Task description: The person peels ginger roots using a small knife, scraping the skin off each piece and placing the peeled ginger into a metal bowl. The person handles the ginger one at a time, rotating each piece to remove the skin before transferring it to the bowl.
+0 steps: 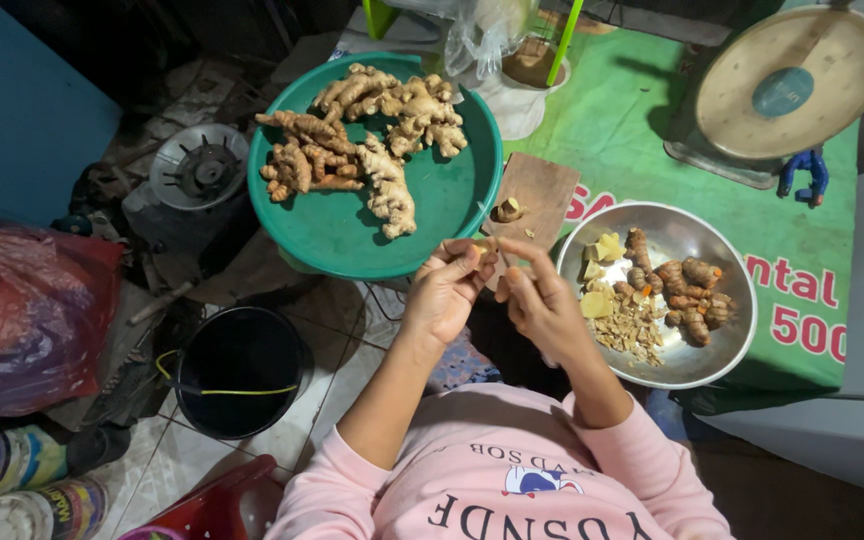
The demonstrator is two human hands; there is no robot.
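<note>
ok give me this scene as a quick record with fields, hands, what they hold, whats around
left hand: pinches a small root piece at its fingertips
right hand: meets the left at the same piece; any tool in it cannot be told
green tray: unpeeled ginger and turmeric roots
metal bowl: peeled pieces, roots and peelings
wooden board: one small piece on it
scale: on green cloth, far right
floor: black bucket, red bag
</note>
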